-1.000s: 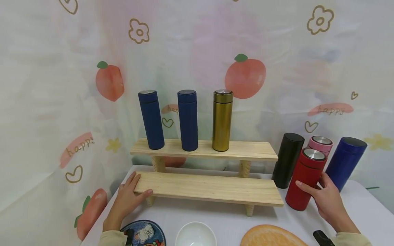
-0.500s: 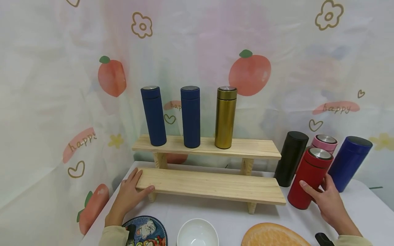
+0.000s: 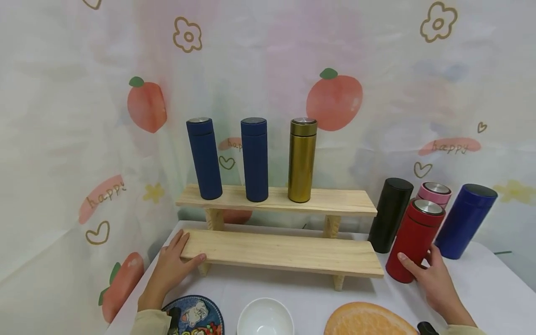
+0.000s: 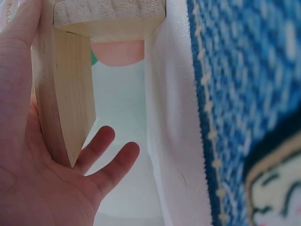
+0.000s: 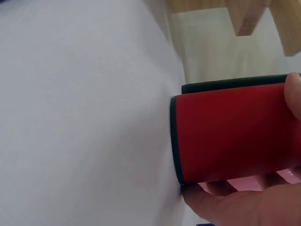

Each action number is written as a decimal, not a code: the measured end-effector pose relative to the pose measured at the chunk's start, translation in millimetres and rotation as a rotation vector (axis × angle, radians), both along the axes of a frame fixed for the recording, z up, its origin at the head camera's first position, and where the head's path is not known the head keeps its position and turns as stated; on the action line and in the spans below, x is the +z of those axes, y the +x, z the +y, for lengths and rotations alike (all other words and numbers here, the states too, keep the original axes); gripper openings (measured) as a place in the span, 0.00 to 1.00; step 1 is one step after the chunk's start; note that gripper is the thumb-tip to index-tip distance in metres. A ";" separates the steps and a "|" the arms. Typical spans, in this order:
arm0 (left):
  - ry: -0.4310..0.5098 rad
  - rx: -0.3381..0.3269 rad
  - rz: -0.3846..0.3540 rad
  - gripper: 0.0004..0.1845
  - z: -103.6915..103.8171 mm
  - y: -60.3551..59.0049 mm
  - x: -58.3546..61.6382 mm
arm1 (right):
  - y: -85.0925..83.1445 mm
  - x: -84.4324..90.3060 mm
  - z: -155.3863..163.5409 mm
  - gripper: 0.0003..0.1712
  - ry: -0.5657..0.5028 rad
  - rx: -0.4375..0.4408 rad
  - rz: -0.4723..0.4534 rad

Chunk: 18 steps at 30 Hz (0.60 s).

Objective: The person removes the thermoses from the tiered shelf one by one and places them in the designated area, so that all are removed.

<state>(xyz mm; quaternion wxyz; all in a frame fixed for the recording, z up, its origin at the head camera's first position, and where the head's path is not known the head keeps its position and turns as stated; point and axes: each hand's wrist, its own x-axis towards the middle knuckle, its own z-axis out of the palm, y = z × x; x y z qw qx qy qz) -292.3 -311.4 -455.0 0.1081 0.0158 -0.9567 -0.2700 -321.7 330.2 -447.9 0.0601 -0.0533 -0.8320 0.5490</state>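
A red flask (image 3: 412, 241) with a steel lid stands on the white table, just right of the lower shelf. My right hand (image 3: 423, 269) grips its lower body, thumb in front and fingers behind; in the right wrist view the red flask (image 5: 230, 136) fills the frame, with fingers (image 5: 235, 207) under it. My left hand (image 3: 181, 255) holds the left end of the lower shelf board (image 3: 284, 253), with the thumb on its front edge. In the left wrist view the board end (image 4: 63, 94) lies against my palm. Two blue flasks (image 3: 204, 158) (image 3: 254, 159) and a gold flask (image 3: 301, 160) stand on the upper shelf (image 3: 343, 202).
A black flask (image 3: 390, 215), a pink flask (image 3: 435, 193) and a wide blue flask (image 3: 465, 221) stand behind the red one. Near the front edge lie a patterned blue plate (image 3: 194, 318), a white bowl (image 3: 265, 318) and an orange-slice mat (image 3: 368, 321). A printed curtain hangs behind.
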 end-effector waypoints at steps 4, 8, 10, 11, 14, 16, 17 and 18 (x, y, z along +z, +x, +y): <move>0.002 0.008 -0.002 0.57 -2.3 0.9 1.3 | -1.0 -1.8 -7.2 0.63 0.043 -0.024 0.008; -0.004 -0.001 -0.001 0.58 -3.5 1.2 3.4 | 0.4 -4.6 -9.2 0.62 0.049 -0.022 0.000; -0.009 0.000 0.001 0.57 -4.2 1.6 4.2 | 0.6 -5.5 -9.5 0.63 0.051 -0.010 -0.008; -0.009 0.000 0.001 0.57 -4.7 1.9 4.5 | 0.3 -5.6 -9.6 0.63 0.051 -0.001 -0.013; -0.012 0.003 -0.004 0.57 -5.6 2.4 5.0 | -1.4 -5.7 -9.0 0.63 0.056 0.025 -0.034; -0.010 0.001 -0.008 0.57 -5.7 2.7 5.2 | -2.7 -5.4 -8.2 0.62 0.057 0.036 -0.058; -0.009 -0.001 -0.008 0.57 -5.6 2.8 5.3 | -2.8 -5.7 -7.7 0.61 0.061 0.043 -0.063; -0.008 -0.001 -0.010 0.57 -5.4 2.8 5.2 | -3.2 -6.0 -7.1 0.61 0.064 0.050 -0.067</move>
